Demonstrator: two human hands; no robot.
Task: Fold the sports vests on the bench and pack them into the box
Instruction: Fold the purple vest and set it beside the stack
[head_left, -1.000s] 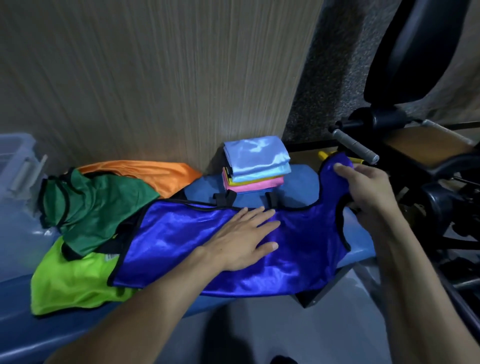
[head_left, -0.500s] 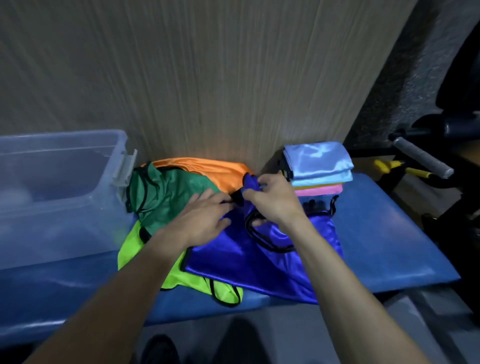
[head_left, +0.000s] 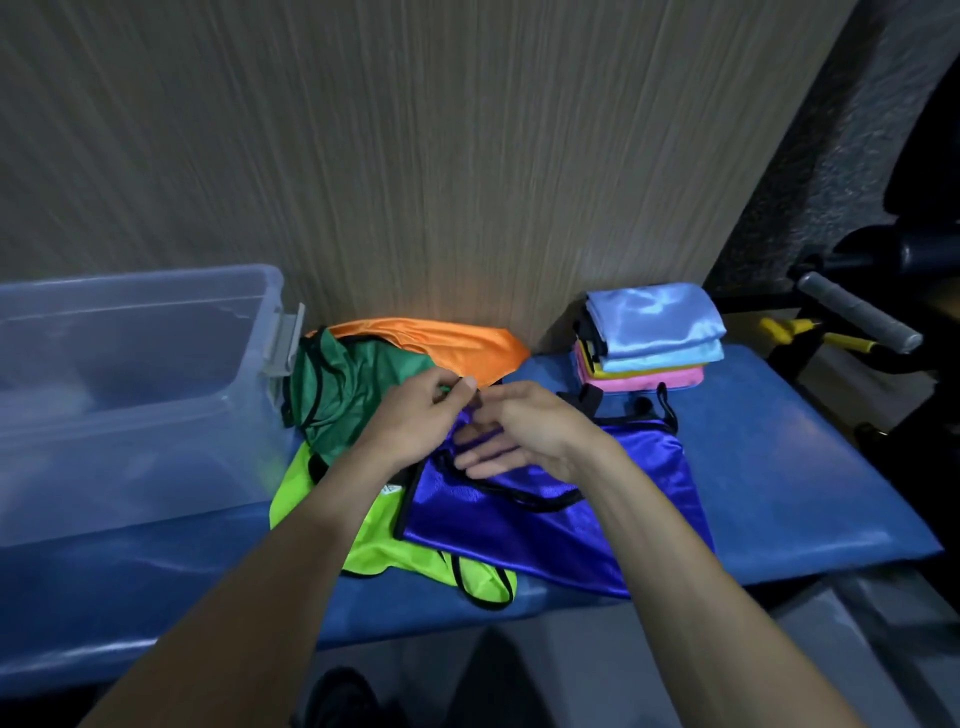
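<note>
A: Two hands, the left hand (head_left: 415, 415) and right hand (head_left: 524, 436), pinch the blue vest (head_left: 561, 519) at its strap corner.
B: Its length runs right of the grip along the counter (head_left: 779, 493); box (head_left: 130, 389) left.

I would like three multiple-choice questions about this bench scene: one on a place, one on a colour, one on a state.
1. Where is the clear box?
A. left end of the bench
B. on the floor
C. on the folded stack

2. What colour tops the folded stack?
A. pink
B. light blue
C. orange

3. What does the left hand do?
A. lies flat
B. hangs idle
C. pinches the blue vest

Answers: 1 A, it stands beside the green vest. 2 B, pink lies lowest. 3 C, its fingertips grip a fabric edge beside the right hand.
</note>
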